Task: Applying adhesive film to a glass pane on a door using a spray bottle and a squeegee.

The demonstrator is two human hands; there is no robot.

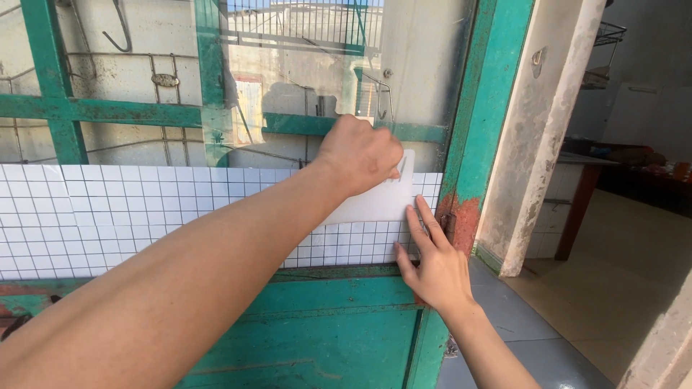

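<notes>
A white sheet with a small square grid pattern (pixel 144 216) is stuck across the lower part of a glass pane in a green metal door (pixel 331 331). My left hand (pixel 360 153) is closed on a flat white plastic scraper (pixel 378 202) and presses it against the sheet near its right end. My right hand (pixel 429 263) lies flat with fingers spread on the sheet's lower right corner, next to the door frame.
The green door frame (pixel 479 115) has a rusty patch near my right hand. Beyond the glass (pixel 303 86) are walls and railings. To the right an open doorway shows a tiled floor (pixel 620 266) and a dark table (pixel 598 162).
</notes>
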